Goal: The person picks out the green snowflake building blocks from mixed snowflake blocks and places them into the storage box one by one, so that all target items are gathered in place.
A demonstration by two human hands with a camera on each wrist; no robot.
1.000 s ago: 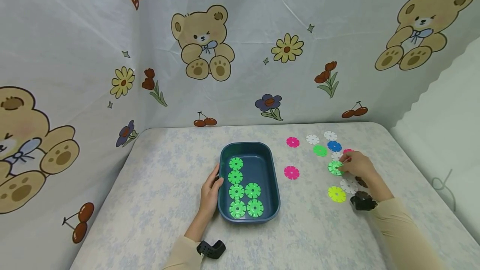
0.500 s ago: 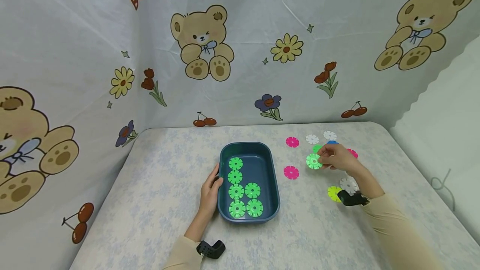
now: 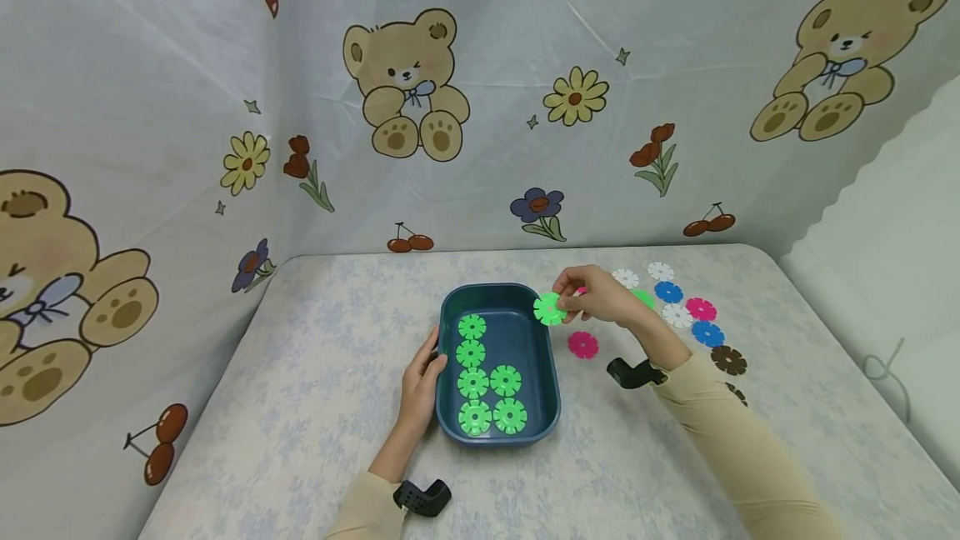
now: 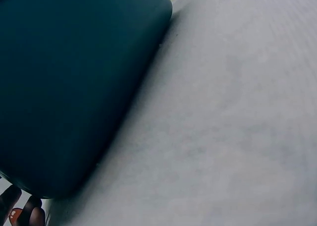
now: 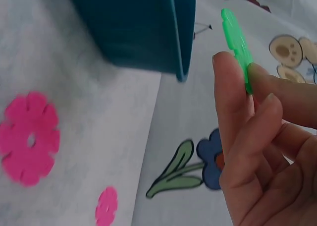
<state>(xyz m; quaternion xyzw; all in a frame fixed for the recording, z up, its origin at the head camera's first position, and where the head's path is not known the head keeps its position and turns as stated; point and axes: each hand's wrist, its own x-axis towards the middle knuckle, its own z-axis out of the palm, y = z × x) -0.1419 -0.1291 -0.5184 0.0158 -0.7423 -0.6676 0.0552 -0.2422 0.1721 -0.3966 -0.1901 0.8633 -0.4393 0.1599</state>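
Note:
My right hand [image 3: 600, 294] pinches a green notched building disc [image 3: 550, 309] between thumb and fingers, above the right rim of a dark blue tray [image 3: 528, 357]. Seen edge-on in the right wrist view, the green disc [image 5: 237, 45] stands upright off the fingertips. My left hand [image 3: 417, 386] holds the tray's left side, its thumb at the rim; the left wrist view has only a few fingertips [image 4: 34, 213] by the tray's wall [image 4: 74, 77]. Several green discs [image 3: 473, 383] lie flat inside the tray, along its left side and near corner.
Loose discs lie right of the tray: pink [image 3: 582, 345], blue [image 3: 707, 334], white [image 3: 677, 316], brown [image 3: 728, 360] and a partly hidden green one [image 3: 643, 297]. The right arm covers others. A bear-print cloth [image 3: 487, 182] hangs behind the table [image 3: 300, 407].
My right hand has carried the green disc leftward from the scattered discs to the tray's right rim. The left hand and tray have stayed in place.

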